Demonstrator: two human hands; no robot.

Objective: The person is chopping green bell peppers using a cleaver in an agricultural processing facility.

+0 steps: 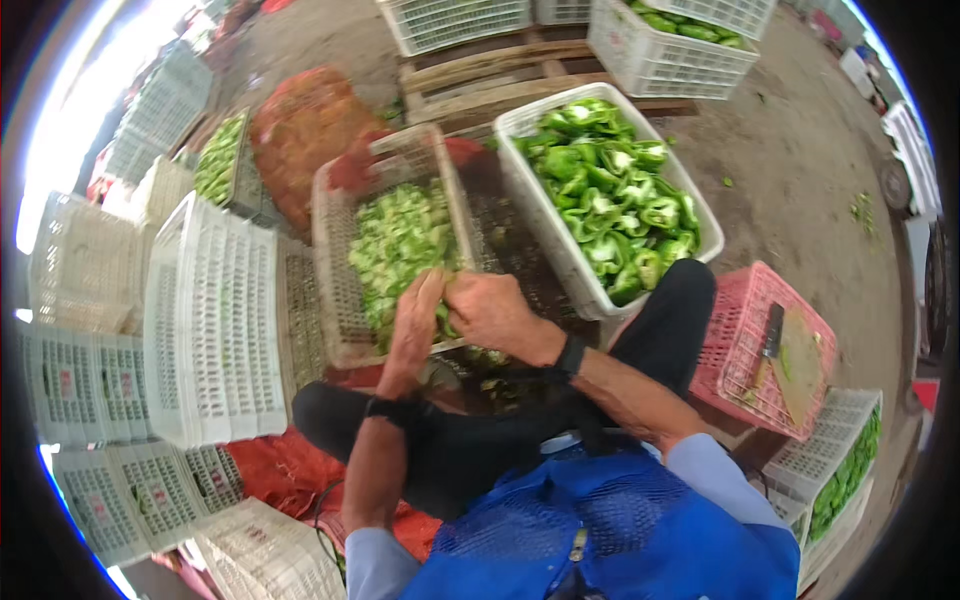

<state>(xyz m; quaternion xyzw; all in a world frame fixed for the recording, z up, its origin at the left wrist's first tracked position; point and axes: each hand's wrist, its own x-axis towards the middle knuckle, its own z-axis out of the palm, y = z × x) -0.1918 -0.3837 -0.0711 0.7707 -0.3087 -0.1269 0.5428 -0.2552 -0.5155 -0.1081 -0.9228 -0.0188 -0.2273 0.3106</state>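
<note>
My left hand (412, 325) and my right hand (495, 312) meet over the near edge of a pale plastic basket (334, 275). Fingers of both are closed around a piece of green pepper (445, 322), which they mostly cover. Inside the basket lies a heap of light green pepper cores and scraps (395, 235). Just right of it, a white crate (548, 245) is filled with hollowed, glossy green peppers (615, 195).
A knife (772, 332) and a board (800, 365) rest on a pink crate (715, 350) at right. White crates (215, 320) stack up on the left. Beyond the basket sits a full red mesh sack (300, 130); wooden pallets (500, 75) bear more crates. My knees flank the work.
</note>
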